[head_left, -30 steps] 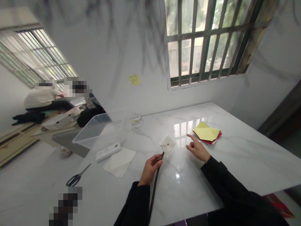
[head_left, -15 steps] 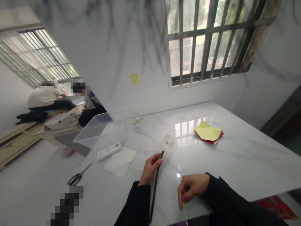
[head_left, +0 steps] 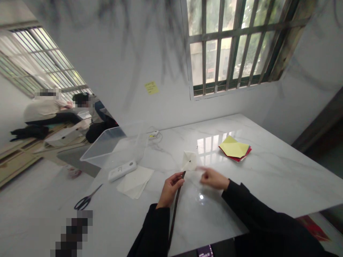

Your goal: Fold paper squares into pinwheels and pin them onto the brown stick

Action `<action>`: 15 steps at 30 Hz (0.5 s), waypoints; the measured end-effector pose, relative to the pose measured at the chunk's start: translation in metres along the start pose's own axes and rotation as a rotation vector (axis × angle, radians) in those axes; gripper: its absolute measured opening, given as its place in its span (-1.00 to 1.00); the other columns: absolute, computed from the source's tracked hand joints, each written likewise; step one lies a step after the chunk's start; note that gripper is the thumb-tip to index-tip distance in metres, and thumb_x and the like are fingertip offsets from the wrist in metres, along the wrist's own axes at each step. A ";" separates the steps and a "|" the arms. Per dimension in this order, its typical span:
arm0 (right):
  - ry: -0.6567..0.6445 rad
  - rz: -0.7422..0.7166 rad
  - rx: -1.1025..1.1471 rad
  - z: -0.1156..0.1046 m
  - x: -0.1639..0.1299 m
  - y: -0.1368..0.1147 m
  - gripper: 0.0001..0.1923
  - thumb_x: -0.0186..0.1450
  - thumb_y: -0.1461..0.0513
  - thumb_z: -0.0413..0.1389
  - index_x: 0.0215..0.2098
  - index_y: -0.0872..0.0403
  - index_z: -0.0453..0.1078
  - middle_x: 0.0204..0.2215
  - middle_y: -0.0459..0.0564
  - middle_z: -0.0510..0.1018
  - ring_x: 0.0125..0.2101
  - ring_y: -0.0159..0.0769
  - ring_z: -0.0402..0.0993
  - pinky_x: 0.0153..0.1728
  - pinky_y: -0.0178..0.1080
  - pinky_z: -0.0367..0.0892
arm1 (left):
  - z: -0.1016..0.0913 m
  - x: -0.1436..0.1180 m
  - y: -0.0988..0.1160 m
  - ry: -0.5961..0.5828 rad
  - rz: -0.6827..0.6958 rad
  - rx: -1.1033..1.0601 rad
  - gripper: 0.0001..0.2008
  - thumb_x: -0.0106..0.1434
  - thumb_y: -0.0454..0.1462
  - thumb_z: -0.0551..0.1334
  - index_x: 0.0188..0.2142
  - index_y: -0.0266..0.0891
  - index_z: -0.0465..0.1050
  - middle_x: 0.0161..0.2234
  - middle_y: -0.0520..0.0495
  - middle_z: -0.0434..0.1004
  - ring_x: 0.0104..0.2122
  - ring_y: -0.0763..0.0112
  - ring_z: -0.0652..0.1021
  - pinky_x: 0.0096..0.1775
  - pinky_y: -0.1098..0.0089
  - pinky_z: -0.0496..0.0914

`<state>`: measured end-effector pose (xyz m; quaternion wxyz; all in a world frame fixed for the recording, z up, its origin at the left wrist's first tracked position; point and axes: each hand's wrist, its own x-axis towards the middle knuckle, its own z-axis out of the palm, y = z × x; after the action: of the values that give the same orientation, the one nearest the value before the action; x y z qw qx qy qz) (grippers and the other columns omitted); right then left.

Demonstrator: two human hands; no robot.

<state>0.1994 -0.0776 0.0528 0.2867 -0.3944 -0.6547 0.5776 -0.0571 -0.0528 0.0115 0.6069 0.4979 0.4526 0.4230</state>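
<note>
From the head view, the left hand (head_left: pixel 169 190) is curled around the upper part of a dark stick (head_left: pixel 175 210), thumb and fingers pinched together on it, the forearm in a black sleeve rising from the bottom edge. The stick slants up to a white paper pinwheel (head_left: pixel 189 160) pinned at its tip, just above the marble table (head_left: pixel 268 178). The right hand (head_left: pixel 213 178) is blurred, reaching leftward just beside the pinwheel; whether its fingers are apart or touch the paper I cannot tell. Farther right lies a stack of yellow and red paper (head_left: pixel 235 149). To the left sit white sheets (head_left: pixel 135 181), a white remote-like device (head_left: pixel 122 170), scissors (head_left: pixel 85 199) and a clear plastic bin (head_left: pixel 115 146).
</note>
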 end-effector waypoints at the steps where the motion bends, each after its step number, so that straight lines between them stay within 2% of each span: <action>1: -0.154 -0.020 0.026 0.023 -0.002 0.000 -0.55 0.26 0.08 0.31 0.03 0.16 0.57 -0.67 -0.26 0.29 -0.62 -0.42 0.19 -0.51 -0.35 0.21 | 0.000 0.000 0.000 0.013 0.003 -0.004 -0.46 0.04 -0.07 0.55 -0.01 -0.24 0.66 -0.17 -0.16 0.67 -0.24 0.31 0.56 -0.15 0.36 0.40; 3: -0.366 -0.041 0.066 0.062 -0.009 0.002 -0.57 0.02 0.04 0.51 -0.26 0.13 0.63 -0.67 -0.21 0.35 -0.62 -0.41 0.26 -0.56 -0.35 0.20 | 0.001 0.000 0.001 0.050 0.018 -0.016 -0.45 0.03 -0.06 0.55 -0.02 -0.25 0.66 -0.25 -0.12 0.65 -0.32 0.36 0.52 -0.20 0.37 0.39; 4: -0.638 -0.051 0.129 0.074 -0.013 0.005 -0.57 -0.01 0.02 0.52 -0.32 0.13 0.63 -0.67 -0.20 0.35 -0.63 -0.42 0.25 -0.58 -0.35 0.17 | 0.002 0.000 0.002 0.060 0.023 -0.023 -0.45 0.02 -0.06 0.56 -0.03 -0.26 0.67 -0.28 -0.10 0.63 -0.35 0.39 0.50 -0.22 0.38 0.38; 5: -0.822 -0.031 0.175 0.079 -0.016 0.008 -0.55 -0.01 0.00 0.52 -0.30 0.13 0.63 -0.66 -0.20 0.37 -0.63 -0.45 0.25 -0.58 -0.37 0.16 | 0.003 -0.001 0.003 0.062 0.027 -0.033 -0.46 0.02 -0.06 0.56 -0.04 -0.27 0.67 -0.30 -0.09 0.62 -0.37 0.42 0.48 -0.24 0.39 0.37; 6: -0.823 -0.009 0.213 0.078 -0.018 0.010 -0.55 0.04 0.00 0.50 -0.27 0.13 0.63 -0.65 -0.21 0.37 -0.63 -0.49 0.20 -0.59 -0.39 0.12 | 0.004 -0.001 0.004 0.056 0.026 -0.044 -0.46 0.01 -0.07 0.56 -0.05 -0.27 0.67 -0.31 -0.08 0.61 -0.37 0.44 0.47 -0.25 0.40 0.36; 7: -0.749 0.015 0.245 0.071 -0.020 0.013 -0.57 0.11 0.00 0.47 -0.23 0.13 0.63 -0.66 -0.24 0.34 -0.65 -0.52 0.13 -0.60 -0.41 0.06 | 0.005 -0.002 0.006 0.051 0.024 -0.058 -0.47 0.01 -0.08 0.56 -0.05 -0.27 0.67 -0.31 -0.07 0.61 -0.37 0.45 0.46 -0.25 0.41 0.36; 8: -0.607 0.040 0.272 0.060 -0.021 0.014 -0.60 0.15 0.02 0.45 -0.20 0.13 0.62 -0.69 -0.27 0.28 -0.66 -0.55 0.06 -0.62 -0.42 0.00 | 0.006 -0.002 0.007 0.054 0.021 -0.077 -0.48 0.01 -0.09 0.57 -0.06 -0.27 0.67 -0.31 -0.06 0.60 -0.38 0.46 0.46 -0.25 0.42 0.35; 10: -0.405 0.098 0.319 0.036 -0.023 0.015 -0.66 0.23 0.06 0.40 -0.14 0.10 0.59 -0.69 -0.32 0.19 -0.66 -0.55 -0.02 -0.63 -0.41 -0.07 | 0.008 -0.003 0.010 0.076 0.017 -0.124 -0.49 0.01 -0.10 0.57 -0.07 -0.26 0.66 -0.34 -0.03 0.58 -0.38 0.48 0.46 -0.26 0.44 0.35; 12: -0.304 0.110 0.356 0.019 -0.028 0.011 -0.71 0.26 0.09 0.36 -0.15 0.09 0.57 -0.67 -0.32 0.15 -0.65 -0.54 -0.04 -0.63 -0.41 -0.08 | 0.009 -0.003 0.011 0.098 0.013 -0.160 -0.49 0.00 -0.11 0.57 -0.07 -0.27 0.66 -0.37 -0.01 0.56 -0.39 0.50 0.45 -0.27 0.45 0.35; 13: -0.306 0.096 0.354 0.018 -0.033 0.009 -0.73 0.27 0.09 0.35 -0.16 0.09 0.57 -0.66 -0.31 0.16 -0.64 -0.53 -0.03 -0.61 -0.41 -0.05 | 0.009 -0.002 0.012 0.101 0.011 -0.168 -0.49 0.00 -0.12 0.57 -0.07 -0.27 0.65 -0.37 0.00 0.56 -0.40 0.51 0.45 -0.27 0.45 0.35; 14: -0.368 0.077 0.334 0.021 -0.040 0.007 -0.73 0.27 0.09 0.36 -0.15 0.08 0.58 -0.65 -0.29 0.19 -0.63 -0.53 0.01 -0.59 -0.42 0.01 | 0.009 -0.002 0.012 0.099 0.009 -0.170 -0.49 0.00 -0.12 0.57 -0.07 -0.27 0.65 -0.38 0.00 0.55 -0.40 0.51 0.45 -0.27 0.45 0.35; 15: -0.507 0.068 0.296 0.030 -0.048 0.005 -0.70 0.24 0.08 0.38 -0.13 0.05 0.59 -0.62 -0.26 0.26 -0.61 -0.51 0.10 -0.56 -0.42 0.10 | 0.009 -0.002 0.012 0.095 0.006 -0.172 -0.49 0.01 -0.12 0.57 -0.07 -0.28 0.65 -0.37 0.00 0.56 -0.40 0.51 0.46 -0.27 0.46 0.35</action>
<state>0.2001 -0.1340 0.0467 0.1490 -0.2132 -0.6006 0.7560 -0.0493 -0.0550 0.0246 0.6240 0.4246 0.4415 0.4853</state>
